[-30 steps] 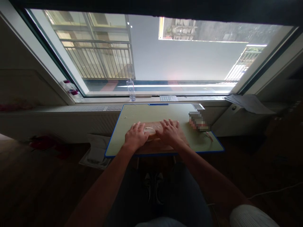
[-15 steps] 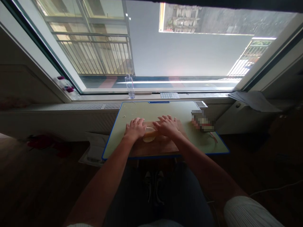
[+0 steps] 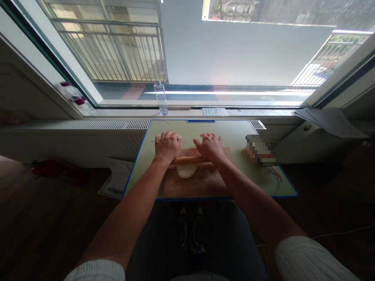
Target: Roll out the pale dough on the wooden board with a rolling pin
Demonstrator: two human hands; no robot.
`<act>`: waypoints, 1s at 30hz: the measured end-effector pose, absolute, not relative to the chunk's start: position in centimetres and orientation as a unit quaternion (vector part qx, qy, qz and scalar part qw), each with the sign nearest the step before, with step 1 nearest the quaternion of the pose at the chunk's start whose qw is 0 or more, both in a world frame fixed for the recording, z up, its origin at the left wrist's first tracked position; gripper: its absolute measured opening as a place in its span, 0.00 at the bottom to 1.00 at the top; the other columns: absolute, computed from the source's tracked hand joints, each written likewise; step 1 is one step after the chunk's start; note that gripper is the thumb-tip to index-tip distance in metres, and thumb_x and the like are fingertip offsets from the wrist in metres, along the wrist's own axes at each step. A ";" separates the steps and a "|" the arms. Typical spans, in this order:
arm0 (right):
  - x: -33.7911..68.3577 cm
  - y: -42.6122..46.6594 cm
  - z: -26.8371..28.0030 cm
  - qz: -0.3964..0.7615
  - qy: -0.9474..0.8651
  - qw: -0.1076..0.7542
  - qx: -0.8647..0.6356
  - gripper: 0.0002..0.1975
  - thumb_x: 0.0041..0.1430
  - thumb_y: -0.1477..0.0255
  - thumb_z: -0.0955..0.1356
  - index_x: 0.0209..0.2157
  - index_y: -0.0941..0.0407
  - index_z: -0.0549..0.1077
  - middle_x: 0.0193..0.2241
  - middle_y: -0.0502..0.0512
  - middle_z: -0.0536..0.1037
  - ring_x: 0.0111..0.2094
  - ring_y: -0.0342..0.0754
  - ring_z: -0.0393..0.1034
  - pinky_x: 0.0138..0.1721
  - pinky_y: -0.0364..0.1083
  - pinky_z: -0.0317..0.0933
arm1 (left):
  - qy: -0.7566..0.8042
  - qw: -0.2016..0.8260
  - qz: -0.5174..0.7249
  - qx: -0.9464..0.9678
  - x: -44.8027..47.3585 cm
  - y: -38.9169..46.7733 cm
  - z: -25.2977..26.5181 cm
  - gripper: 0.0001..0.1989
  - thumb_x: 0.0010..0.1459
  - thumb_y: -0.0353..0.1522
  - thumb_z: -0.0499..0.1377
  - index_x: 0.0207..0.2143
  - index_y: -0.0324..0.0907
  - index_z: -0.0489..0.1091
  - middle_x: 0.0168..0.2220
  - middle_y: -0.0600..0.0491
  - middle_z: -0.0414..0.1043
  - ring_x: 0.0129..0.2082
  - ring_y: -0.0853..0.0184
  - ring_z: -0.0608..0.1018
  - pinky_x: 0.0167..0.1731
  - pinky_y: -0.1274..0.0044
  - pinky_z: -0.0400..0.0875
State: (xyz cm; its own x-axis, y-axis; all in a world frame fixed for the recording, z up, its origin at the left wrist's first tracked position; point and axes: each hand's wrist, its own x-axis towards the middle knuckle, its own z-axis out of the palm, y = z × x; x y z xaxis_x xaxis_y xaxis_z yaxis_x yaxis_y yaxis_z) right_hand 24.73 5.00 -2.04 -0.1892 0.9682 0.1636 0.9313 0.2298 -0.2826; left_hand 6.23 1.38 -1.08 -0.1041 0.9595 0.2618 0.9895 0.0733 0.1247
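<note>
A wooden rolling pin (image 3: 191, 160) lies crosswise over a piece of pale, flattened dough (image 3: 186, 171) on a brown wooden board (image 3: 199, 185). My left hand (image 3: 168, 145) bears down on the pin's left end, its fingers bent forward beyond it. Over the right end is my right hand (image 3: 210, 146), its thumb pointing out to the left and its fingers curved forward. The palms hide both ends of the pin. The dough's near part shows below the pin, rounded at its edge.
Beneath the board is a pale green table (image 3: 228, 132) with a blue rim. A blurred-out item (image 3: 260, 150) sits at its right. A clear bottle (image 3: 161, 98) stands on the windowsill, with a white gridded object (image 3: 213, 112) farther right. Papers (image 3: 331, 121) lie at the far right.
The rolling pin has moved forward, away from me, under both hands, and more of the dough's near side shows. The view has tipped downward slightly.
</note>
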 end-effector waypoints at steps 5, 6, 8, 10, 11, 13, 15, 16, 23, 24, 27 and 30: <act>25.0 4.6 -2.2 0.065 -0.771 0.162 -0.612 0.25 0.77 0.55 0.63 0.57 0.58 0.79 0.60 0.68 0.80 0.65 0.64 0.67 0.70 0.66 0.50 | -0.723 0.050 -0.131 -0.676 6.3 1.2 -1.2 0.21 0.76 0.40 0.48 0.50 0.43 0.79 0.54 0.40 0.80 0.57 0.51 0.77 0.56 0.59 0.67; 25.0 4.4 -2.2 0.066 -0.772 0.161 -0.612 0.25 0.77 0.55 0.62 0.57 0.58 0.80 0.60 0.68 0.80 0.64 0.63 0.67 0.70 0.65 0.50 | -0.722 0.049 -0.130 -0.678 6.3 1.0 -1.3 0.21 0.76 0.40 0.48 0.50 0.43 0.79 0.55 0.40 0.80 0.58 0.50 0.77 0.56 0.59 0.67; 25.2 3.9 -2.1 0.063 -0.773 0.160 -0.611 0.26 0.77 0.54 0.62 0.57 0.58 0.79 0.60 0.68 0.81 0.64 0.63 0.67 0.69 0.64 0.50 | -0.721 0.047 -0.126 -0.680 6.5 0.6 -1.3 0.21 0.76 0.40 0.47 0.50 0.43 0.79 0.55 0.40 0.80 0.58 0.50 0.77 0.56 0.60 0.68; 25.3 3.1 -2.0 0.056 -0.774 0.156 -0.611 0.26 0.77 0.53 0.61 0.57 0.57 0.80 0.59 0.67 0.81 0.64 0.63 0.67 0.69 0.63 0.50 | -0.721 0.044 -0.122 -0.681 6.6 0.0 -1.2 0.22 0.76 0.40 0.47 0.50 0.43 0.79 0.54 0.40 0.81 0.58 0.50 0.77 0.55 0.60 0.68; 25.3 2.6 -1.9 0.051 -0.775 0.155 -0.611 0.26 0.77 0.53 0.61 0.56 0.57 0.80 0.59 0.67 0.81 0.63 0.63 0.67 0.69 0.63 0.49 | -0.720 0.042 -0.120 -0.683 6.7 -0.4 -1.1 0.22 0.76 0.40 0.46 0.50 0.43 0.79 0.54 0.40 0.81 0.57 0.50 0.78 0.55 0.60 0.68; 25.4 1.5 -1.7 0.037 -0.776 0.152 -0.611 0.27 0.77 0.52 0.60 0.55 0.56 0.80 0.58 0.66 0.81 0.63 0.63 0.67 0.70 0.65 0.47 | -0.716 0.041 -0.121 -0.686 6.9 -1.1 -1.0 0.23 0.77 0.40 0.45 0.49 0.43 0.79 0.53 0.41 0.81 0.57 0.51 0.78 0.55 0.60 0.68; 25.5 0.3 -1.5 0.017 -0.776 0.148 -0.613 0.27 0.78 0.52 0.59 0.55 0.55 0.81 0.58 0.65 0.81 0.64 0.63 0.66 0.71 0.67 0.45 | -0.716 0.044 -0.129 -0.685 7.1 -1.8 -1.0 0.24 0.77 0.40 0.44 0.48 0.44 0.79 0.52 0.41 0.82 0.56 0.51 0.79 0.54 0.60 0.68; 25.5 -0.3 -1.4 0.006 -0.775 0.145 -0.615 0.27 0.78 0.53 0.58 0.55 0.54 0.81 0.58 0.65 0.81 0.64 0.64 0.66 0.72 0.68 0.43 | -0.719 0.048 -0.135 -0.680 7.2 -2.2 -1.0 0.24 0.77 0.40 0.44 0.48 0.44 0.79 0.51 0.41 0.82 0.56 0.51 0.79 0.54 0.60 0.68; 25.8 -3.9 -1.9 -0.001 -0.784 0.107 -0.611 0.25 0.79 0.50 0.58 0.59 0.46 0.78 0.62 0.62 0.79 0.68 0.66 0.61 0.73 0.73 0.37 | -0.754 0.064 -0.178 -0.629 7.5 -5.2 -2.0 0.27 0.78 0.41 0.41 0.50 0.45 0.79 0.53 0.41 0.82 0.56 0.51 0.79 0.59 0.59 0.65; 25.9 -4.1 -2.0 -0.001 -0.783 0.109 -0.612 0.26 0.79 0.50 0.58 0.60 0.46 0.78 0.62 0.62 0.78 0.69 0.66 0.60 0.73 0.73 0.37 | -0.754 0.058 -0.176 -0.630 7.5 -5.6 -2.3 0.26 0.77 0.42 0.41 0.52 0.46 0.78 0.54 0.42 0.82 0.57 0.51 0.78 0.59 0.59 0.65; 26.0 -4.4 -2.1 -0.011 -0.784 0.122 -0.609 0.28 0.79 0.51 0.56 0.62 0.48 0.77 0.65 0.63 0.76 0.71 0.67 0.58 0.73 0.74 0.37 | -0.749 0.043 -0.163 -0.641 7.3 -6.4 -2.7 0.24 0.77 0.43 0.45 0.59 0.48 0.76 0.61 0.44 0.79 0.61 0.52 0.76 0.63 0.60 0.64; 26.0 -4.2 -1.8 -0.005 -0.796 0.105 -0.597 0.26 0.79 0.54 0.56 0.61 0.47 0.78 0.66 0.62 0.75 0.71 0.68 0.58 0.72 0.76 0.37 | -0.750 0.020 -0.144 -0.646 7.1 -6.2 -2.6 0.25 0.76 0.43 0.45 0.65 0.48 0.73 0.66 0.45 0.75 0.65 0.52 0.73 0.67 0.58 0.62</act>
State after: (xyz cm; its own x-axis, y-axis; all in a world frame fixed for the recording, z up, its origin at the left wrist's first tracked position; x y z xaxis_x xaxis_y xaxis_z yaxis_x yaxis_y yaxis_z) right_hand 26.03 -4.21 -1.78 -0.2657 0.9483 0.1736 0.9504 0.2879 -0.1177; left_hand 7.06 -6.23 -2.64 -0.1657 0.9624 0.2151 0.9737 0.1251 0.1903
